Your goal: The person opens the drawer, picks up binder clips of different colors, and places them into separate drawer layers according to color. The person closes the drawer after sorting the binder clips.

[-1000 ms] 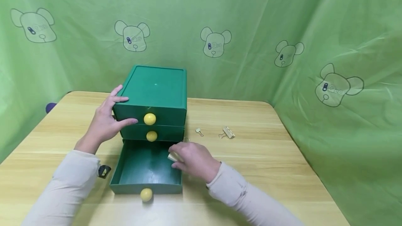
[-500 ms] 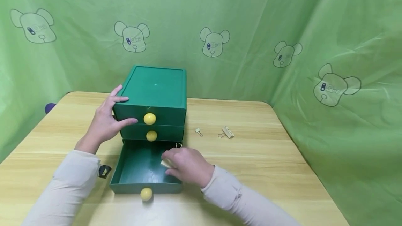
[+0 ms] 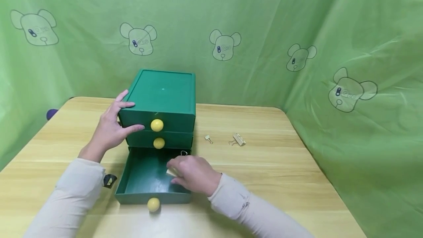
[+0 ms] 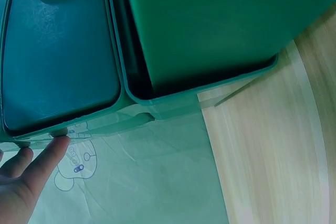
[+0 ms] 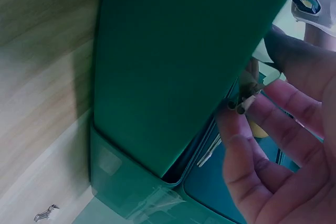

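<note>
A green desktop drawer unit [image 3: 162, 91] with yellow round knobs stands on the table. Its bottom drawer [image 3: 152, 198] is pulled out; the upper two are closed. My left hand [image 3: 107, 129] rests against the unit's upper left corner, thumb across the front, fingers spread over the top edge and side. Over the right side of the bottom drawer, my right hand [image 3: 198, 175] pinches a cream binder clip [image 3: 171, 172]. One wire handle of the clip sticks up behind the fingers. In the right wrist view, the binder clip [image 5: 271, 77] sits between thumb and fingers, partly hidden.
On the wooden table [image 3: 277, 179], right of the unit, lie a small binder clip [image 3: 208, 138] and a larger binder clip [image 3: 239, 140]. A small black object [image 3: 109, 181] shows beside the left cuff. A green curtain [image 3: 257, 76] encloses the back and sides.
My right hand has moved left and slightly down, carrying the binder clip further over the open drawer. The left hand keeps its place on the unit.
</note>
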The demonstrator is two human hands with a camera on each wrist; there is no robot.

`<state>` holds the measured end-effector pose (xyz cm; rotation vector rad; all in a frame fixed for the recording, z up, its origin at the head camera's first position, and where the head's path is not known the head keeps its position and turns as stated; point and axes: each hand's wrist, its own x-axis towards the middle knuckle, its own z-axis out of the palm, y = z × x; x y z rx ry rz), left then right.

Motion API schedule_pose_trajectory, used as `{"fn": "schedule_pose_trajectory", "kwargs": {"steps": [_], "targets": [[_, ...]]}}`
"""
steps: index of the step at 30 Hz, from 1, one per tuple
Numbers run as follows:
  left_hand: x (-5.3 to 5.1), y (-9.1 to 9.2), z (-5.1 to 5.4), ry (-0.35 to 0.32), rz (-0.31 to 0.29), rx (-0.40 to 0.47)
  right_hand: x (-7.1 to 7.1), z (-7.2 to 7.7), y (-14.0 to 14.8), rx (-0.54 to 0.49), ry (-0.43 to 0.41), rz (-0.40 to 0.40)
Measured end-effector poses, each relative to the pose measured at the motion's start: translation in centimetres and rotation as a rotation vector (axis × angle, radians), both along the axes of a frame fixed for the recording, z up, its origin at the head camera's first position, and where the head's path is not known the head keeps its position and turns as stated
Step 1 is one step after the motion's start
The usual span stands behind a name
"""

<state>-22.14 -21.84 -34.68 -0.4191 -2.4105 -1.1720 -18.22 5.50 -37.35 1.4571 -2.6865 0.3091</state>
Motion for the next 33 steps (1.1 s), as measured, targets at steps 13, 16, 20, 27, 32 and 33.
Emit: {"fn": "schedule_pose_trajectory", "kwargs": {"steps": [13,16,20,27,32,33], "targets": [[-0.1,0.1,-0.4,0.017,-0.008,0.013,-0.1,-0.4,-0.3,0.001,-0.012,0.002],[0.0,0.1,-0.3,0.016,-0.007,0.014,-0.1,-0.5,-0.3,-0.006,0.000,0.008],[0.1,0.2,-0.2,0.009,-0.010,0.023,-0.2,-0.6,-0.1,-0.016,0.004,-0.002],[0.1,0.0,0.0,0.019,-0.009,0.022,-0.7,0.0,1.2,-0.079,0.023,-0.032],[0.2,0.1,0.2,0.016,-0.012,0.032,-1.6,-0.1,2.7,-0.126,0.056,-0.058],[0.2,0.2,0.2,0.014,-0.011,0.031,-1.7,-0.1,3.0,-0.136,0.055,-0.067]]}}
